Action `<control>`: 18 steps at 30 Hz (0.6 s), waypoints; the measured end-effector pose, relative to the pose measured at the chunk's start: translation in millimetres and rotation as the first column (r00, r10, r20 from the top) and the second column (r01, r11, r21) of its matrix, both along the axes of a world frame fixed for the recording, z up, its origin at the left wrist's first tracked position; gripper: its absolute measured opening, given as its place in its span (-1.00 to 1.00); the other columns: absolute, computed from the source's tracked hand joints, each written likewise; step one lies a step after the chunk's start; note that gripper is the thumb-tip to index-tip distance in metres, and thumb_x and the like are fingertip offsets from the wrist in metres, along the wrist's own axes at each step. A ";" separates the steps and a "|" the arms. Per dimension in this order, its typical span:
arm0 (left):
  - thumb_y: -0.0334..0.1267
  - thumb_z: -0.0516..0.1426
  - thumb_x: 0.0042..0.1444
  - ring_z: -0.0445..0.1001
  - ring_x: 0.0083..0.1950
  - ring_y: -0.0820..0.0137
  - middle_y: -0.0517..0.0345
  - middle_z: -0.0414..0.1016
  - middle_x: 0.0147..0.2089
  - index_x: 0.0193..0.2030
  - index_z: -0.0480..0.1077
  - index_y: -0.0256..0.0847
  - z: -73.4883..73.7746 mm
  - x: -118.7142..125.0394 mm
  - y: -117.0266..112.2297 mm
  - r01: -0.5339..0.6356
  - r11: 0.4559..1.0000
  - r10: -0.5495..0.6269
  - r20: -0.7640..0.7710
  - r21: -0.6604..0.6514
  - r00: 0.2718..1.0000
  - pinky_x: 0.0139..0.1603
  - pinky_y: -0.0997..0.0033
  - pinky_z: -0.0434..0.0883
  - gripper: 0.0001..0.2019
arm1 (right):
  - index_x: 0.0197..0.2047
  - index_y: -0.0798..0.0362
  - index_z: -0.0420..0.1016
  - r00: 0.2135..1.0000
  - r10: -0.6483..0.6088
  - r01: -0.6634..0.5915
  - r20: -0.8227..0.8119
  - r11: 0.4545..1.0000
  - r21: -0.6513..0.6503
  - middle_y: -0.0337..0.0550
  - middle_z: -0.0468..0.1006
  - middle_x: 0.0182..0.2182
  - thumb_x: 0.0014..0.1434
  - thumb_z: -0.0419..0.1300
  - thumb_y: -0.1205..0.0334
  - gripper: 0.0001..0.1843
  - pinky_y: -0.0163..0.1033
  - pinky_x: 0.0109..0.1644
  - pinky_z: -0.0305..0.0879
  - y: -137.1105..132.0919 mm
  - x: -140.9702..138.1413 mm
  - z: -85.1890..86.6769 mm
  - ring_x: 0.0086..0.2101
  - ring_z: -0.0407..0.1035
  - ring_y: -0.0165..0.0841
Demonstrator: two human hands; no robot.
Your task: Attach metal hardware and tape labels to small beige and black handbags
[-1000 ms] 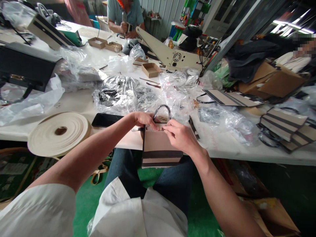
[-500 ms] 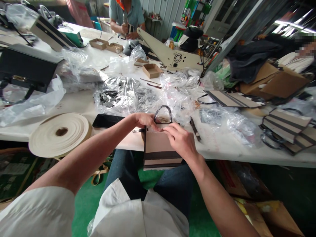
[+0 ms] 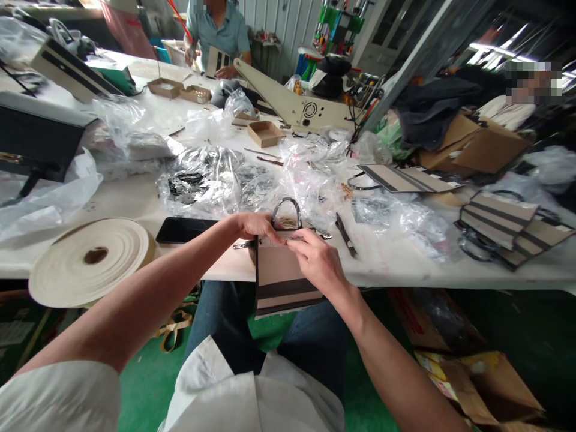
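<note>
In front of me a beige and black handbag panel [image 3: 276, 270] overhangs the table's front edge, above my knees. Its dark looped handle [image 3: 298, 210] stands up at the far end. My left hand [image 3: 257, 227] grips the panel's upper left part, thumb pointing right across it. Beside that thumb, the fingertips of my right hand [image 3: 318, 259] are drawn together and pressed on the panel's upper middle. Whatever lies under those fingertips is hidden. Small metal-tipped straps stick out on either side of the panel.
Left are a roll of cream tape [image 3: 63, 258] and a black phone [image 3: 182, 230]. Beyond lie plastic bags of dark pieces [image 3: 189, 186] and a small cardboard box [image 3: 265, 134]. More striped panels [image 3: 499, 219] lie right. A co-worker [image 3: 220, 30] sits across the table.
My view has shifted slightly right. Both hands stay at the panel's upper part, with the fingertips hardly moved. Across the table, the co-worker's striped piece now faces me more and the hands are apart.
</note>
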State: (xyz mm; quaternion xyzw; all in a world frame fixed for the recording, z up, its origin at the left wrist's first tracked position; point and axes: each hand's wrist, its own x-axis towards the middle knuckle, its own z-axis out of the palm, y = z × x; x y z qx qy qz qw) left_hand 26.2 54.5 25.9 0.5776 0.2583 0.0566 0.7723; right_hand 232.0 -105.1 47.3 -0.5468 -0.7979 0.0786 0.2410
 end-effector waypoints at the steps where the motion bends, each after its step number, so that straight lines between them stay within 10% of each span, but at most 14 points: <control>1: -0.29 0.63 -0.24 0.74 -0.14 0.14 -0.08 0.80 -0.20 -0.20 0.73 -0.30 0.8 0.4 0.1 -0.010 1.000 0.010 -0.011 -0.017 1.000 -0.06 0.28 0.66 -0.58 | 0.11 -0.15 0.80 0.998 0.023 -0.023 -0.055 1.000 -0.009 -0.09 0.72 0.17 0.57 0.19 0.31 -0.67 -0.17 0.02 0.53 0.6 4.5 2.2 0.07 0.63 -0.19; 6: -0.26 0.62 -0.19 0.76 -0.13 0.08 -0.15 0.81 -0.11 -0.17 0.74 -0.27 -0.8 1.4 3.5 -0.020 0.996 0.012 -0.099 -0.082 0.995 -0.14 0.28 0.68 -0.60 | 0.21 -0.06 0.78 0.912 -0.238 0.281 -0.333 0.956 0.088 0.00 0.75 0.11 0.54 0.23 0.09 -0.65 -0.13 0.03 0.60 26.7 67.0 10.8 -0.01 0.65 -0.15; 9: -0.28 0.61 -0.18 0.77 -0.11 0.08 -0.16 0.81 -0.12 -0.18 0.73 -0.28 -1.7 2.9 6.7 -0.018 0.998 0.010 -0.135 -0.055 0.991 -0.14 0.31 0.67 -0.61 | 0.05 0.05 0.81 0.826 -0.547 0.557 -0.139 0.829 0.050 0.09 0.78 -0.05 0.38 0.35 0.13 -0.72 -0.05 0.08 0.57 60.1 114.1 0.2 -0.12 0.65 -0.10; 13: -0.31 0.60 -0.22 0.76 -0.08 0.07 -0.12 0.81 -0.12 -0.19 0.73 -0.27 2.8 4.9 5.7 -0.052 0.997 0.040 -0.192 -0.056 0.981 -0.11 0.30 0.67 -0.61 | -0.07 0.07 0.78 0.815 -0.576 0.577 0.059 0.800 -0.162 0.08 0.80 -0.15 0.21 0.49 0.10 -0.72 -0.11 0.06 0.53 94.2 147.4 -28.2 -0.12 0.66 -0.11; 18: -0.32 0.58 -0.25 0.73 -0.14 0.12 -0.09 0.81 -0.17 -0.27 0.73 -0.27 5.0 5.4 2.2 -0.053 0.998 0.047 -0.169 -0.032 0.984 -0.13 0.31 0.63 -0.67 | 0.00 0.10 0.77 0.779 -0.611 0.578 -0.139 0.786 -0.217 0.00 0.78 -0.20 0.24 0.43 0.01 -0.62 -0.10 0.02 0.53 78.5 166.9 -43.5 -0.18 0.64 -0.12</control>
